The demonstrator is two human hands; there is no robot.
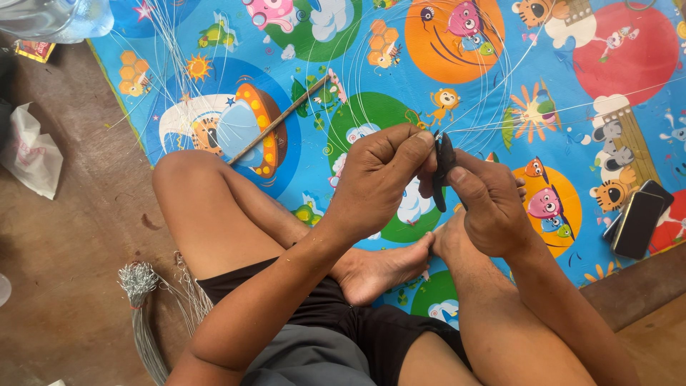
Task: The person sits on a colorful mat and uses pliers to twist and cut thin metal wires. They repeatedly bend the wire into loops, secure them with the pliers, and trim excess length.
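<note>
Head view: cross-legged on mat (214, 50).
Left hand (375, 179): pinches wire (493, 118) taut.
Right hand (493, 211): grips pliers (443, 161) on it.

surface: I see a bright cartoon play mat (543, 43) spread over a brown floor (64, 236).
mat's left edge: runs diagonally, with bare floor beside it.
on the mat, left part: a thin stick (279, 120) lies slanted.
on the mat, right edge: two dark phones (638, 221) lie side by side, touching.
across the mat: I make out fine clear lines (493, 93) looping.
on the floor, left: a crumpled white bag (30, 154).
on the floor, bottom left: a bundle of thin wires (143, 307).
</note>
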